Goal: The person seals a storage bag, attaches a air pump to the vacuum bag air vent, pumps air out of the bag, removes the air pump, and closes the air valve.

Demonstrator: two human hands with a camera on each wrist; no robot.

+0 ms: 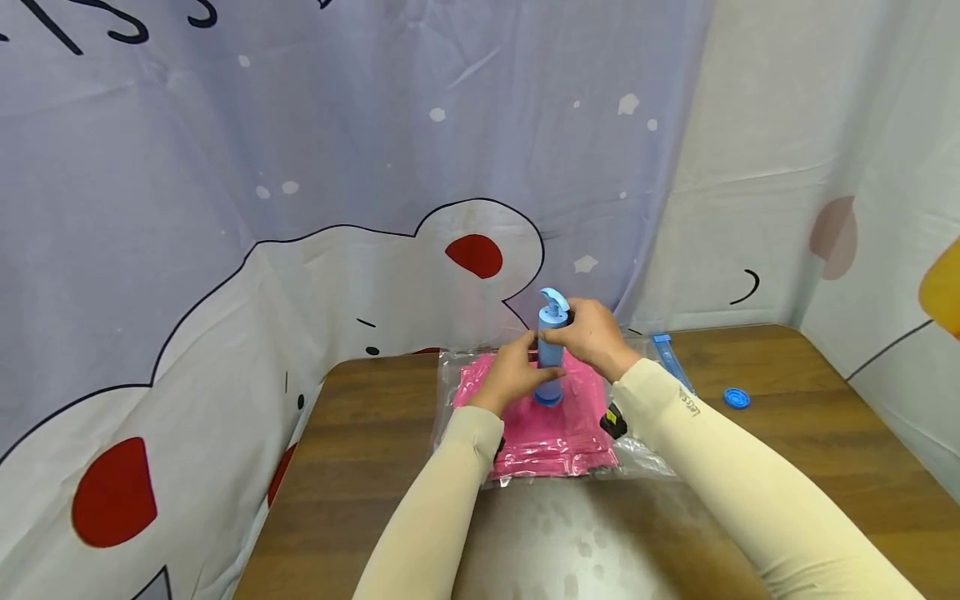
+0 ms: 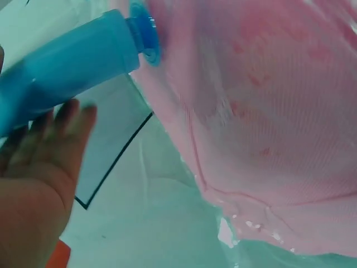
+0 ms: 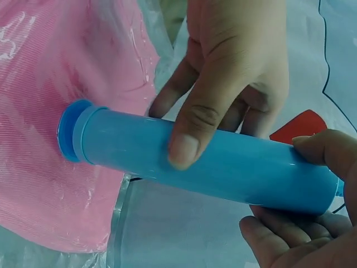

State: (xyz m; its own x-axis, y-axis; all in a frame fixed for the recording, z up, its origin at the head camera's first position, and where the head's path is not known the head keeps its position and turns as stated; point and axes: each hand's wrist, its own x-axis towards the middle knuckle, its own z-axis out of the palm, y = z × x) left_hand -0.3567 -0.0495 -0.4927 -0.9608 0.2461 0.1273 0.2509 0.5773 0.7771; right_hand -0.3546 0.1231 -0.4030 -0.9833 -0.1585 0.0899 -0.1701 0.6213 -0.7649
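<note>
A blue hand pump [image 1: 551,353] stands upright on a clear plastic bag with pink fabric [image 1: 540,446] inside it. Its round foot [image 3: 68,131] touches the bag, and a light blue handle [image 1: 556,298] tops it. Low on the barrel my left hand [image 1: 516,372] holds the pump, thumb on the near side and fingers round behind. My right hand [image 1: 594,335] grips the barrel's upper end between thumb and fingers, just below the handle. In the left wrist view, part of the left hand [image 2: 39,190] shows beside the barrel; its thumb is mostly out of frame.
To the right on the wooden table [image 1: 780,433] lies a round blue cap [image 1: 737,398]. A blue strip [image 1: 672,362] lies by the bag's right side, partly behind my right sleeve. A printed curtain [image 1: 360,125] hangs behind and beside the table.
</note>
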